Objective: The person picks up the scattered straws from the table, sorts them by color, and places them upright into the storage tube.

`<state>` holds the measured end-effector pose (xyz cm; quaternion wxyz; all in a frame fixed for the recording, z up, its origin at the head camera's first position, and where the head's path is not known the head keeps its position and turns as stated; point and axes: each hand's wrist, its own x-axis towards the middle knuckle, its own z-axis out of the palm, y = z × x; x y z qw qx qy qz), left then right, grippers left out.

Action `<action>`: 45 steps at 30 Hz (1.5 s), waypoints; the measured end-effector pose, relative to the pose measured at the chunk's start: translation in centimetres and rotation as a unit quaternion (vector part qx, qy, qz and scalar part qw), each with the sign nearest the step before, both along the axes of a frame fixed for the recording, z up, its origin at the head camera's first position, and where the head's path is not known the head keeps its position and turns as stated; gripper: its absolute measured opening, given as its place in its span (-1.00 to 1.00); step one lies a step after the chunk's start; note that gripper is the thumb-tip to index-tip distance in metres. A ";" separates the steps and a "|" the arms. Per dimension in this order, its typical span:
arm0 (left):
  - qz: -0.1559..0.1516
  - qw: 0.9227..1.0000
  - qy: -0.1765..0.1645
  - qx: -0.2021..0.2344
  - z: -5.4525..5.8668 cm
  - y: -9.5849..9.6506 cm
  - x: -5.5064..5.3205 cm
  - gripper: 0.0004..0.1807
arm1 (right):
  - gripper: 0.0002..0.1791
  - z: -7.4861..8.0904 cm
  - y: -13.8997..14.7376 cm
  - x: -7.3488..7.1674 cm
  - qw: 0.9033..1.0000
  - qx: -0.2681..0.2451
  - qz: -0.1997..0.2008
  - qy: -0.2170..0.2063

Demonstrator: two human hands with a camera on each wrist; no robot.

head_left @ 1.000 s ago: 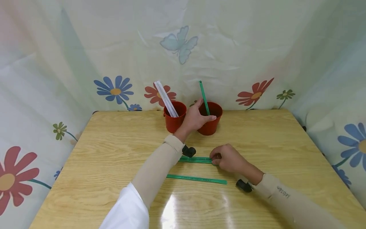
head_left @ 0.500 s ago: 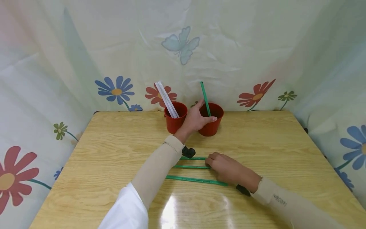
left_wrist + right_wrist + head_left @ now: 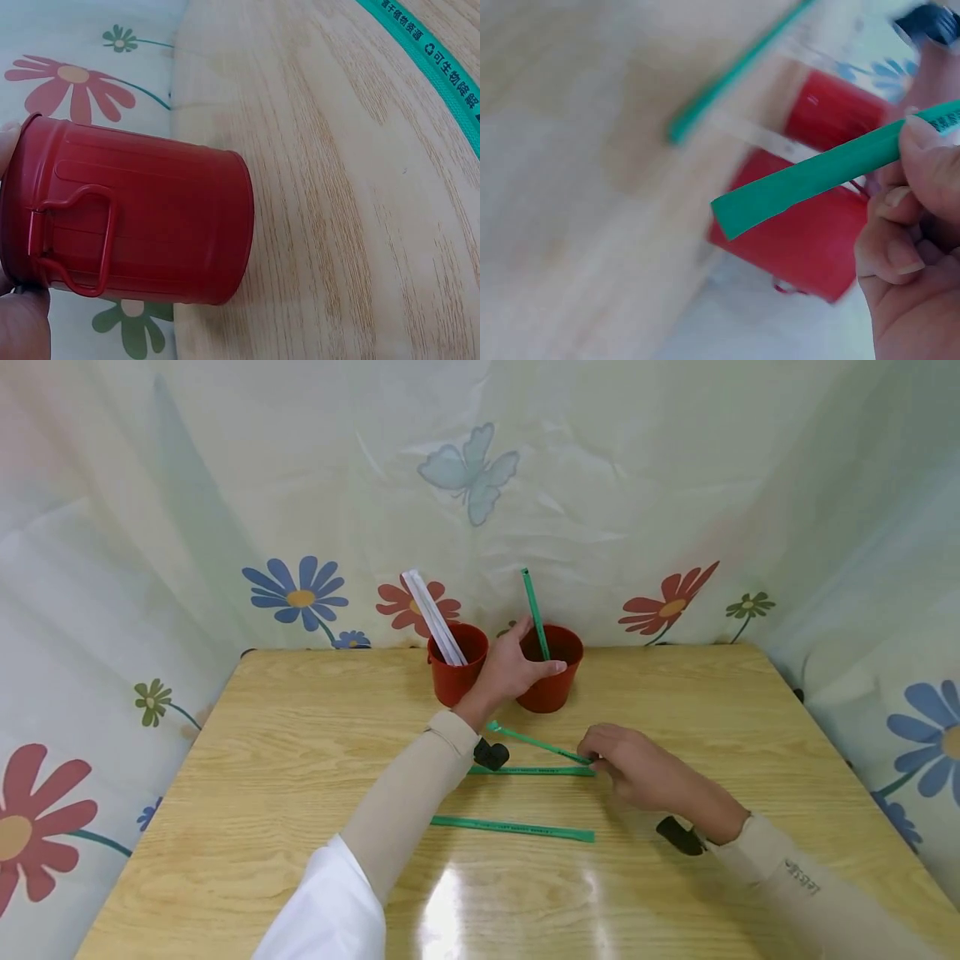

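My left hand (image 3: pixel 513 667) grips the rim of the right red bucket (image 3: pixel 551 691), fingers and thumb spread round it. In the left wrist view the bucket (image 3: pixel 150 214) shows its wire handle, with fingertips at the rim. One green-wrapped straw (image 3: pixel 534 610) leans upright inside. Above the table, my right hand (image 3: pixel 637 764) pinches another green-wrapped straw (image 3: pixel 534 742) near one end. The right wrist view has this straw (image 3: pixel 810 180) between thumb and fingers. Two more green-wrapped straws lie on the wood, a farther straw (image 3: pixel 525 771) and a nearer straw (image 3: pixel 517 829).
A second red bucket (image 3: pixel 452 683) stands just left, holding several white-wrapped straws (image 3: pixel 435 620). The wooden table (image 3: pixel 300 760) ends at a flowered curtain (image 3: pixel 585 485) behind the buckets. My left forearm covers the left ends of the lying straws.
My right hand separated one green-wrapped straw from those lying together, then lifted it up and to the right, its far end tilting toward the buckets. The left hand stays on the bucket.
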<state>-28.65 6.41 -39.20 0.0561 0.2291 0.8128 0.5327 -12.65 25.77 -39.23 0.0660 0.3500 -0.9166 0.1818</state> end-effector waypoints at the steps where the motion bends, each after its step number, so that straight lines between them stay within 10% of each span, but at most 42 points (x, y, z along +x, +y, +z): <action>1: 0.000 1.000 0.002 -0.001 0.0 0.0 0.0 0.05 | -0.63 0.4 0.1 -0.1 1.000 -0.021 0.001 0.013; 20: -0.011 1.000 -0.002 -0.001 -0.2 0.1 0.2 0.07 | -0.93 5.2 -0.4 -4.5 0.956 -0.256 -0.145 0.006; 30: -0.023 0.999 0.010 0.027 0.1 0.2 0.1 0.00 | -0.91 6.8 -1.3 -9.1 0.943 -0.276 -0.185 0.016; 45: -0.039 0.999 0.031 0.012 0.2 0.1 -0.3 -0.19 | -0.87 3.8 -1.5 -13.4 0.945 -0.233 -0.227 -0.025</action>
